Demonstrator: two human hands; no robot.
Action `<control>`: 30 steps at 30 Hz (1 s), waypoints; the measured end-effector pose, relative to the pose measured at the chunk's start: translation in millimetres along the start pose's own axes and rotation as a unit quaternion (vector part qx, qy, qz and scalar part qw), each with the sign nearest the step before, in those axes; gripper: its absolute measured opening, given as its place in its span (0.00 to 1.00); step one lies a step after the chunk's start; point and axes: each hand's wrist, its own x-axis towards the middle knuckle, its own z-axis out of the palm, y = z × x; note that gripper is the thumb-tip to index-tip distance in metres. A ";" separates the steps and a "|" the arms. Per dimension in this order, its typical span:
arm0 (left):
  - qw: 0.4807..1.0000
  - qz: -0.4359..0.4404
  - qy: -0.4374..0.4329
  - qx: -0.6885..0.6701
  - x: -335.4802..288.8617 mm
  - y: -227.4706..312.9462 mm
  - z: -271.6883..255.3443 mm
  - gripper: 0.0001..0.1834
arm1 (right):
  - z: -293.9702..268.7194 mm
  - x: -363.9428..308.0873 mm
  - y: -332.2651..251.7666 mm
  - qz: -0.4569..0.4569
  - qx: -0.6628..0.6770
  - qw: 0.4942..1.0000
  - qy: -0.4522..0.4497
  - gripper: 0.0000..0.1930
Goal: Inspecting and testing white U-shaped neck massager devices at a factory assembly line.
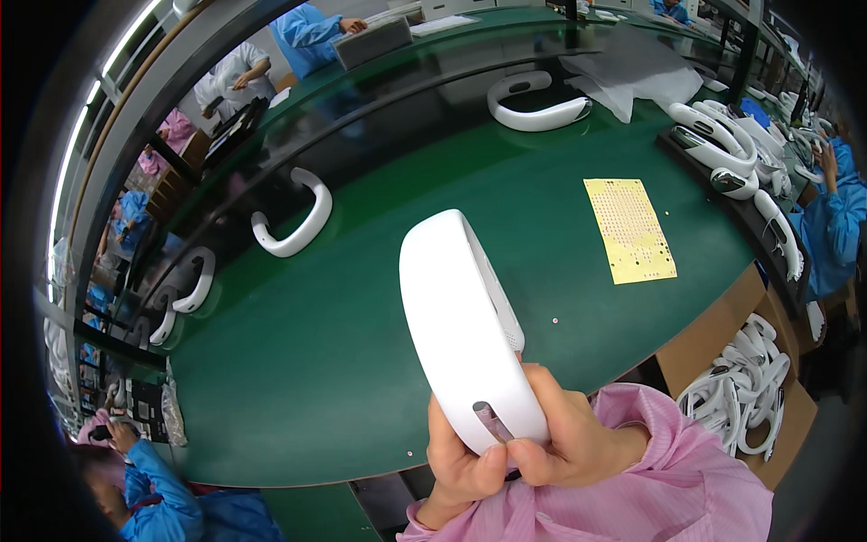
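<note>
A glossy white curved neckband (465, 316), like a neck massager's or neck fan's U-shaped housing, stands upright in front of me. It has an oblong slot near its lower end and a patch of tiny holes on the inner side. My left hand (461, 456) grips the lower end from the left. My right hand (569, 425) clasps the same end from the right, and both thumbs meet below the slot. The palms hide the very bottom of the neckband. Both forearms wear pink sleeves.
Similar white neckbands lie on the green table (361, 379), among them a left one (312, 226) and a far one (542, 117). A yellow spotted sheet (632, 230) lies right. More fill a dark tray (759, 230) and a cardboard box (795, 434). Co-workers sit on both sides.
</note>
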 end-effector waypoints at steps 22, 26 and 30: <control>0.995 0.019 -0.094 -0.024 -3.3 -5.3 -2.6 0.38 | -7.1 -9.6 5.5 -0.013 -0.013 1.000 -0.004 0.33; 0.994 0.030 -0.102 -0.023 -1.9 -6.7 -1.7 0.38 | -9.0 -9.1 4.0 -0.004 -0.010 1.000 -0.005 0.33; 0.993 0.032 -0.107 -0.028 -0.5 -6.3 0.2 0.39 | -9.9 -8.8 2.6 -0.003 -0.011 1.000 0.001 0.32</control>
